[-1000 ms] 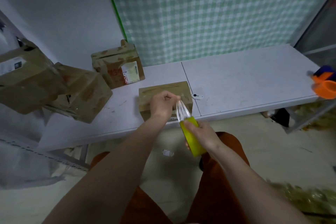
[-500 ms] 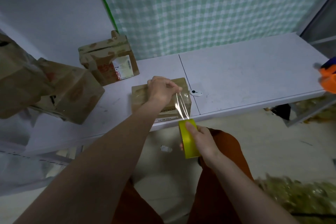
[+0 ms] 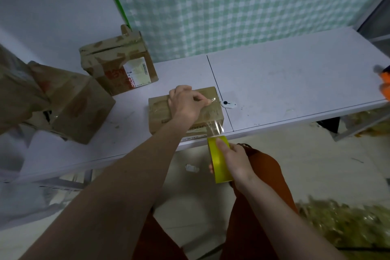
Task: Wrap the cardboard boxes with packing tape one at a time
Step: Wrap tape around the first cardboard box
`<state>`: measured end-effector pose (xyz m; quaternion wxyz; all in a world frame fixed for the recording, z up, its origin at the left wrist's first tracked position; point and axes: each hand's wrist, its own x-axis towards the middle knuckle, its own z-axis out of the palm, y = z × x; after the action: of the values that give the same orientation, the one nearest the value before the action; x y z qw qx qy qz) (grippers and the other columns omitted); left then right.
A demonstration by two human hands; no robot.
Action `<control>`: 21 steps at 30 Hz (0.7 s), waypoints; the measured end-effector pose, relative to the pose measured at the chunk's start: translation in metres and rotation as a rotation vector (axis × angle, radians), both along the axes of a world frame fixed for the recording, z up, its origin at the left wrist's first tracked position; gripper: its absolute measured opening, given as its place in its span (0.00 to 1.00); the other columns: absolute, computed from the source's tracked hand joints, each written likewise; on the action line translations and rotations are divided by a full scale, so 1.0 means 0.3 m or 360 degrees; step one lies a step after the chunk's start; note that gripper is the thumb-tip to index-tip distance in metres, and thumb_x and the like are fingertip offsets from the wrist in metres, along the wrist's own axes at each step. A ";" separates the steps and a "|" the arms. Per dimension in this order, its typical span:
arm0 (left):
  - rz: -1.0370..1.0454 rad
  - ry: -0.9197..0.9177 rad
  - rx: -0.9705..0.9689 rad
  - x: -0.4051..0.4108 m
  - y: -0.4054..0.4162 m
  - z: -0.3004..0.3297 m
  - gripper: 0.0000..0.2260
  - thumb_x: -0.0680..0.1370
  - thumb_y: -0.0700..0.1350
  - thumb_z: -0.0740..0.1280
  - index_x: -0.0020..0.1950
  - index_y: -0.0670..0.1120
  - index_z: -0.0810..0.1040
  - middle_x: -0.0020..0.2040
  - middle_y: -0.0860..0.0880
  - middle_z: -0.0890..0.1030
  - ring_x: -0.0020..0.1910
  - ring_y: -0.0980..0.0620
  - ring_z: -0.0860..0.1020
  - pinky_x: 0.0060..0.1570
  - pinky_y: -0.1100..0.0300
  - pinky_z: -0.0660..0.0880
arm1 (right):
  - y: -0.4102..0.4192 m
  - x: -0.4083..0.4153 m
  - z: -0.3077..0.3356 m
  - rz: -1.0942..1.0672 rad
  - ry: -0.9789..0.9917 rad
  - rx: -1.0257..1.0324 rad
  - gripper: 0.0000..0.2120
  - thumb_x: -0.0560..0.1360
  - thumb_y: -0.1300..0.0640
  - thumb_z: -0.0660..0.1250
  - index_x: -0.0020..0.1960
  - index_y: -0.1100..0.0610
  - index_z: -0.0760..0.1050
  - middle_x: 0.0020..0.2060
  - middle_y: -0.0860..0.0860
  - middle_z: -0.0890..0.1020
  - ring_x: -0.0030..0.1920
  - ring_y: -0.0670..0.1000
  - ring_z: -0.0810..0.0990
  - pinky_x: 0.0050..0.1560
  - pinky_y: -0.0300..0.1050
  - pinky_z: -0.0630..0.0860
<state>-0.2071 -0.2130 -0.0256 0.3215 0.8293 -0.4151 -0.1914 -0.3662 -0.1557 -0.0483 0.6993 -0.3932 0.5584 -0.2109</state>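
Note:
A small flat cardboard box (image 3: 160,113) lies at the front edge of the white table (image 3: 285,91). My left hand (image 3: 186,102) rests on top of the box and pinches the free end of a clear tape strip (image 3: 214,126) against its lid. The strip runs down over the box's front right corner to a yellow tape roll (image 3: 220,159), which my right hand (image 3: 234,160) grips just below the table edge.
Three more taped cardboard boxes stand on the left: one with a label (image 3: 120,65) at the back, one tilted (image 3: 73,101), one at the frame edge (image 3: 14,95). A small white cutter (image 3: 228,104) lies right of the flat box. An orange object (image 3: 385,82) sits far right.
My left hand has carried the tape end further back across the box lid. The strip has grown longer as my right hand held the roll low in front of the table.

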 end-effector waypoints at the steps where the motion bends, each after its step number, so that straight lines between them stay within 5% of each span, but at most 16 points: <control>1: 0.0011 0.0020 -0.0021 -0.001 0.002 -0.011 0.05 0.70 0.52 0.76 0.36 0.57 0.81 0.64 0.54 0.72 0.66 0.51 0.63 0.69 0.55 0.59 | -0.005 0.000 -0.001 0.0006 0.0002 0.0003 0.14 0.79 0.52 0.64 0.44 0.63 0.72 0.29 0.59 0.77 0.26 0.56 0.78 0.26 0.43 0.76; 5: 0.0028 0.0005 -0.0122 -0.003 0.006 -0.045 0.06 0.67 0.52 0.78 0.37 0.55 0.82 0.71 0.55 0.65 0.67 0.52 0.65 0.69 0.53 0.61 | -0.024 0.000 -0.002 0.0043 0.0009 0.0026 0.13 0.79 0.52 0.63 0.42 0.61 0.71 0.28 0.59 0.77 0.25 0.56 0.78 0.26 0.44 0.77; 7: 0.0085 0.0026 -0.0134 0.011 -0.001 -0.049 0.16 0.65 0.52 0.80 0.51 0.54 0.82 0.71 0.54 0.61 0.66 0.52 0.65 0.68 0.54 0.64 | -0.029 0.001 -0.006 0.0062 0.0025 0.0027 0.13 0.79 0.52 0.63 0.43 0.61 0.71 0.28 0.59 0.77 0.25 0.56 0.78 0.27 0.45 0.78; 9: 0.0191 0.0163 -0.0090 0.044 -0.016 -0.039 0.33 0.66 0.51 0.80 0.68 0.53 0.71 0.71 0.50 0.59 0.66 0.53 0.64 0.66 0.59 0.64 | -0.033 0.004 -0.008 0.0072 0.0023 0.0020 0.13 0.79 0.52 0.63 0.43 0.60 0.71 0.27 0.58 0.78 0.25 0.55 0.78 0.28 0.45 0.78; 12: 0.0253 0.0182 -0.0106 0.066 -0.015 -0.019 0.23 0.73 0.47 0.74 0.66 0.49 0.73 0.67 0.48 0.64 0.66 0.51 0.66 0.64 0.63 0.63 | -0.040 0.011 -0.002 0.0086 -0.0008 0.0036 0.13 0.79 0.51 0.62 0.43 0.61 0.71 0.28 0.59 0.78 0.24 0.55 0.78 0.26 0.44 0.78; 14: 0.0142 0.0024 -0.0271 0.043 0.033 -0.024 0.14 0.79 0.43 0.67 0.64 0.45 0.75 0.66 0.47 0.69 0.66 0.49 0.69 0.68 0.61 0.64 | -0.039 0.013 -0.002 0.0102 -0.0016 0.0053 0.14 0.80 0.50 0.62 0.43 0.61 0.71 0.30 0.60 0.78 0.23 0.54 0.78 0.25 0.42 0.77; 17: -0.0431 -0.0485 -0.0445 0.004 0.139 -0.080 0.14 0.82 0.44 0.59 0.66 0.43 0.77 0.69 0.45 0.73 0.71 0.46 0.67 0.73 0.52 0.60 | -0.036 0.015 -0.019 0.0067 -0.0031 0.0086 0.18 0.80 0.48 0.59 0.43 0.62 0.72 0.30 0.61 0.78 0.23 0.54 0.78 0.24 0.42 0.76; 21: -0.0614 -0.0975 0.0196 0.036 0.189 -0.121 0.37 0.76 0.69 0.53 0.78 0.49 0.57 0.79 0.49 0.56 0.78 0.46 0.52 0.75 0.44 0.45 | -0.047 0.021 -0.051 0.0102 0.0023 0.0037 0.20 0.81 0.45 0.56 0.46 0.61 0.74 0.32 0.61 0.81 0.28 0.57 0.81 0.34 0.48 0.80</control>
<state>-0.1962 -0.1564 -0.0621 0.0897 0.7724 -0.6285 -0.0160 -0.3600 -0.1699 -0.0635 0.7061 -0.4045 0.5530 -0.1790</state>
